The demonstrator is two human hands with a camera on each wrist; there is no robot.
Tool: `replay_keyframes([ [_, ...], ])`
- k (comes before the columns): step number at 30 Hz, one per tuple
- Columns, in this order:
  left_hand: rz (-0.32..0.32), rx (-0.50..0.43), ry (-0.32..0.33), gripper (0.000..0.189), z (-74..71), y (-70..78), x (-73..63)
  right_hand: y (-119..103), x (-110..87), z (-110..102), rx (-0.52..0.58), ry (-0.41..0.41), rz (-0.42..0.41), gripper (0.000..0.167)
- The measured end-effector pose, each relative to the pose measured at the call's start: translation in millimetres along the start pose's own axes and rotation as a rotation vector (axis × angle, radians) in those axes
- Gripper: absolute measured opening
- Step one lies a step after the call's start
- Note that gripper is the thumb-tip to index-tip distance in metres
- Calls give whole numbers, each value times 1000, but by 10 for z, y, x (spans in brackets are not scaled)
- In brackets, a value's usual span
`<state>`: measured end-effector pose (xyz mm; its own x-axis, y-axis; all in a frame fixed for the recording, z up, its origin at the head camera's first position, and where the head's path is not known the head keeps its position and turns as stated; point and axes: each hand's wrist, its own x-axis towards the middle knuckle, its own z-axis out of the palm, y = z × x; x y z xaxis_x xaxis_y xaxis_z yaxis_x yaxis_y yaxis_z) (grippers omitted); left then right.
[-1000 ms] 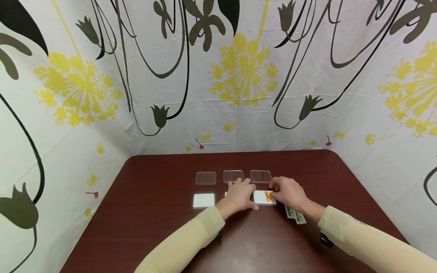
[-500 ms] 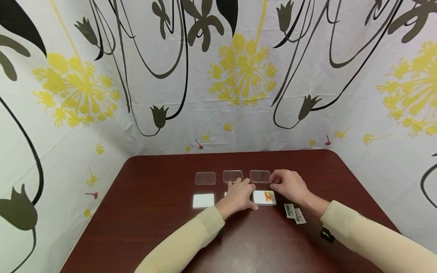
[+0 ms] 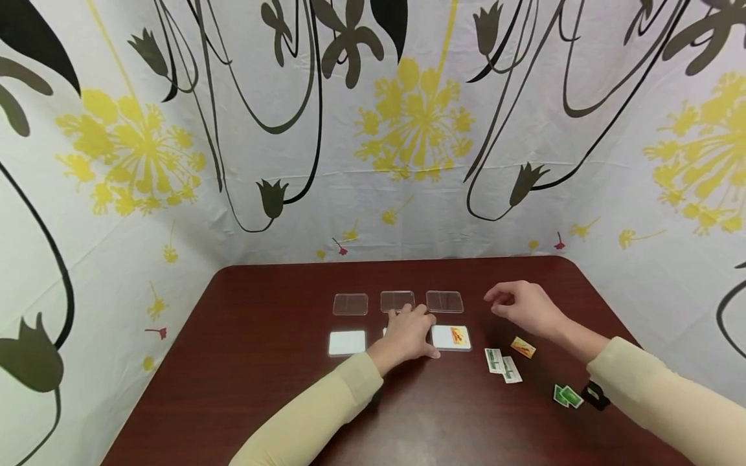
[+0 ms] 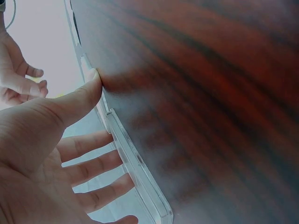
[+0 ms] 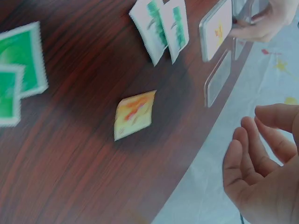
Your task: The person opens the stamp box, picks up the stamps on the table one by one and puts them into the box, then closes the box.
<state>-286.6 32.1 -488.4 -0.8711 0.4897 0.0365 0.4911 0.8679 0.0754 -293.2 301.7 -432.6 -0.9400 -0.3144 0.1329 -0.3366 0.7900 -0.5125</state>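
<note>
My left hand [image 3: 406, 333] rests over the middle white-lined case, hiding most of it. In the left wrist view its thumb [image 4: 81, 102] and spread fingers touch the edges of the flat clear cases [image 4: 138, 165]. A yellow-orange stamp [image 3: 460, 335] lies at the right side of the right white-lined case [image 3: 441, 337]. My right hand [image 3: 527, 309] hovers above the table, fingers loosely bent, with nothing seen between them. Beneath it lies another yellow-orange stamp [image 5: 135, 114]. Two white-and-green stamps [image 3: 502, 366] overlap to its left, and two green stamps [image 3: 568, 395] overlap nearer the right wrist.
Three clear lids [image 3: 350, 304] form a row behind the white-lined cases. The left white-lined case [image 3: 347, 343] stands apart from the left hand. All lie on a dark red wooden table [image 3: 262, 388], backed by a patterned cloth [image 3: 350, 213].
My right hand has left the stamp on the right case and moved rightward, away from it. The loose orange stamp and green stamps have come into sight. My left hand has stayed put.
</note>
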Motion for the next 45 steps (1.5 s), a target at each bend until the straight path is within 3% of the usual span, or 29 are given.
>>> replay_keyframes([
  [10, -7, -9, -1, 61, 16, -4, 6, 303, -276, -19, -65, -112, -1, 24],
  [17, -9, -14, -4, 62, 11, -3, -6, 493, -402, -16, -72, -234, -123, 38],
  [23, -14, -21, -5, 62, 5, -14, -21, 594, -430, 65, -136, -228, -222, 34],
  [36, -5, -2, -7, 62, -10, 3, -10, 645, -391, 77, -99, -258, -98, 34],
  [45, 3, -11, -6, 63, 2, 7, -19, 714, -437, 88, -71, -236, -98, 27],
])
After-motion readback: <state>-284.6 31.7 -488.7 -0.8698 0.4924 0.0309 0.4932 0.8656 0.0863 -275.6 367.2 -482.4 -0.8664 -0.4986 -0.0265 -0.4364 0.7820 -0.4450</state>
